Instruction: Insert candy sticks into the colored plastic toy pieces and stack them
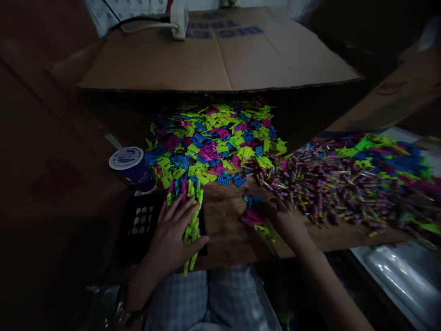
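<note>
My left hand (pixel 175 230) lies with its fingers spread over rows of yellow, blue and pink plastic pieces (pixel 195 220), lined up on a dark tray (pixel 203 248) at the table's front edge. To the right, my right hand (pixel 284 216) is bent down at a small group of blue, pink and yellow pieces (pixel 254 218). Its fingertips are dark and blurred, so whether they grip a piece is unclear. Behind both hands spreads a large heap of the same bright pieces (pixel 213 142), coming out of a cardboard box (pixel 220 64).
A blue cup with a white lid (pixel 127 158) and straw stands at the left, behind a dark item with pale round spots (pixel 142 219). Many small wrapped pieces (pixel 330 188) cover the wooden table (pixel 223 230) at the right. A white power strip (pixel 179 19) rests on the box.
</note>
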`<state>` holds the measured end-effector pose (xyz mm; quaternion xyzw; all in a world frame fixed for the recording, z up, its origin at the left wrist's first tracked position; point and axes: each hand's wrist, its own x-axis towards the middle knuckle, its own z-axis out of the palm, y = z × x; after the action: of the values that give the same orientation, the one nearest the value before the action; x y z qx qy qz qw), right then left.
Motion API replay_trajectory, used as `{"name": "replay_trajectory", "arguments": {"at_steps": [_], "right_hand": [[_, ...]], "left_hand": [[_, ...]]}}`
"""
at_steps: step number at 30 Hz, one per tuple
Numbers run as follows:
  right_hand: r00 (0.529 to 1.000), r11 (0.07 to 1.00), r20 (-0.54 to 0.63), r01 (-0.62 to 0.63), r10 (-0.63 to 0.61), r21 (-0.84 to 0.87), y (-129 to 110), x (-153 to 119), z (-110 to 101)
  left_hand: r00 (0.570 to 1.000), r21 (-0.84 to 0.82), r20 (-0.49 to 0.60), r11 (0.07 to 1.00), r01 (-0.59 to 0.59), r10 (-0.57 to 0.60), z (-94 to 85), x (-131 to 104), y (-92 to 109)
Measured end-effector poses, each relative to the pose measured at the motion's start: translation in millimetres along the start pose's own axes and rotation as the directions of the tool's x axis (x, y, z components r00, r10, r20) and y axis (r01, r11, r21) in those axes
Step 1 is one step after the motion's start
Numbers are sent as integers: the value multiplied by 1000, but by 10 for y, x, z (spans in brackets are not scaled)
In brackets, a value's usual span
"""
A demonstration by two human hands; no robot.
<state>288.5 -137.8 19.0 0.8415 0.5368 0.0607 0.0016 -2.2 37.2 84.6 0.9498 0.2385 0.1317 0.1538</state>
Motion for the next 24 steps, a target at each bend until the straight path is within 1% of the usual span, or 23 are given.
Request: {"name": "replay_trajectory", "arguments": {"at_steps": [2, 3, 4, 5, 6, 7, 8, 9, 10, 11, 12, 13, 14, 16, 19, 22, 24], "right_hand": [[993, 983, -75, 97, -86, 153, -54, 5, 26], [987, 955, -129, 126, -94, 268, -115, 18, 27], [982, 908, -181, 128, -59, 400, -199, 34, 24], [976, 835, -216, 103, 20, 541, -306, 53, 19], [969, 727, -213, 58, 124, 685, -436, 73, 16], [959, 582, -170, 5, 228, 813, -584, 96, 18], [948, 406, -94, -40, 304, 913, -746, 120, 26], [945, 216, 5, -80, 327, 973, -912, 149, 42], [948, 63, 81, -105, 309, 993, -1075, 181, 63], [955, -28, 130, -127, 265, 991, -1224, 217, 88], [963, -55, 157, -148, 221, 987, -1354, 254, 114], [968, -47, 164, -158, 189, 986, -1460, 290, 138], [973, -17, 162, -162, 166, 987, -1541, 323, 160], [978, 48, 150, -159, 146, 986, -1633, 374, 194], [984, 147, 145, -159, 101, 976, -1645, 410, 227], [989, 290, 128, -144, 71, 946, -1619, 431, 232], [993, 382, 109, -116, 40, 917, -1649, 449, 204]], "left_hand": [[1000, -1, 7, 1000, -5, 5, 1, -4, -1], [1000, -2, 12, 1000, -9, 9, 2, -7, -2], [1000, -4, 15, 1000, -10, 10, 1, -8, -3], [1000, -5, 21, 1000, -6, 6, 0, -10, -3], [1000, -6, 26, 1000, 1, -1, -2, -10, -2], [999, -5, 32, 1000, 11, -10, -6, -10, -1], [999, -3, 37, 1000, 19, -18, -11, -8, 0], [999, -2, 43, 1000, 25, -25, -16, -6, 1], [998, 0, 51, 1000, 28, -28, -21, -3, 3], [998, 1, 59, 1000, 30, -30, -27, 0, 3], [997, 3, 66, 1000, 29, -29, -32, 3, 4], [997, 4, 74, 1000, 28, -28, -36, 6, 4], [996, 6, 80, 1000, 26, -26, -39, 9, 4], [996, 6, 86, 1000, 22, -23, -43, 11, 5], [997, 1, 77, 1000, 23, -23, -42, 11, 10], [997, -3, 66, 1000, 31, -31, -25, 15, 11], [998, -7, 60, 999, 31, -30, -8, 20, 7]]}}
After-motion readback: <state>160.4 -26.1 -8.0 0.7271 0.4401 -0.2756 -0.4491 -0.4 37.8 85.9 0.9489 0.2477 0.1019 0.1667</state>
